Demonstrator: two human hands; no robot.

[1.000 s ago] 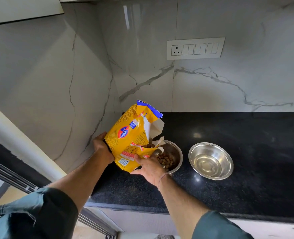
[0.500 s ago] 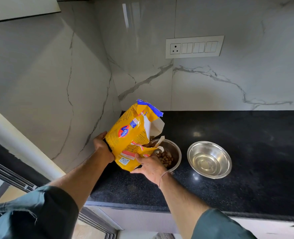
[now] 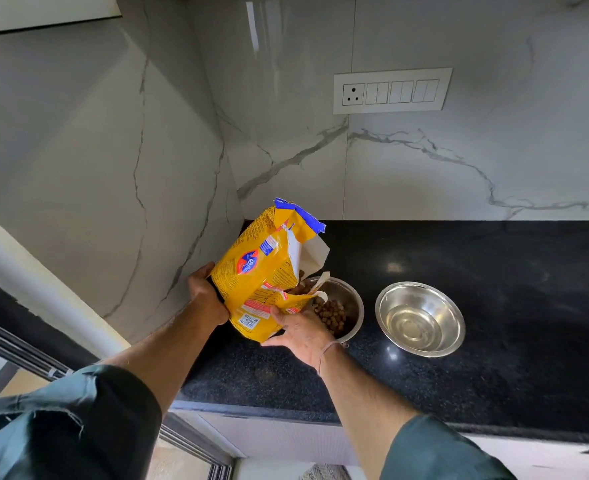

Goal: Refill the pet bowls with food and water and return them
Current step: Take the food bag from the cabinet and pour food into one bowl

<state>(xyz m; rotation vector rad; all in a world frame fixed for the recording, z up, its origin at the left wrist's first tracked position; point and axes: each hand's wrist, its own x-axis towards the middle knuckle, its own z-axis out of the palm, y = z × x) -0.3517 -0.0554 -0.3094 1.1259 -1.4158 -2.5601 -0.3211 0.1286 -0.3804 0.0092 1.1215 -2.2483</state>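
OK, surroundings first: just right of the right hand (image 3: 300, 329) a steel food bowl (image 3: 353, 299) sits on the black speckled countertop (image 3: 511, 358), with brown kibble (image 3: 331, 315) in its bottom. Further right and apart from it is a second steel bowl (image 3: 388, 306) with a faint ring low on its wall; can't tell if that's water. The marble wall (image 3: 424, 174) forms a corner behind and left of both hands, with a white switch panel (image 3: 391, 90) well above the grip. Nothing sits between bag mouth and food bowl; the right hand covers that bowl's near-left rim. The food bag (image 3: 262, 268) is yellow with a blue strip on the torn top edge, a round red-blue logo, a QR patch near the low end and white lining at the ragged opening. Some kibble is visible in the mouth. It's held off the counter between the hands, over the food bowl's left edge. The left hand (image 3: 205, 296) clamps the bag's left side, fingers hidden behind it. The right hand pinches the lower edge, thumb on the printed face, fingers curled underneath. The opening faces right and down into the food bowl. The long axis looks slanted, from the low end at the right palm up and away to the blue strip, but crumpling makes it approximate.
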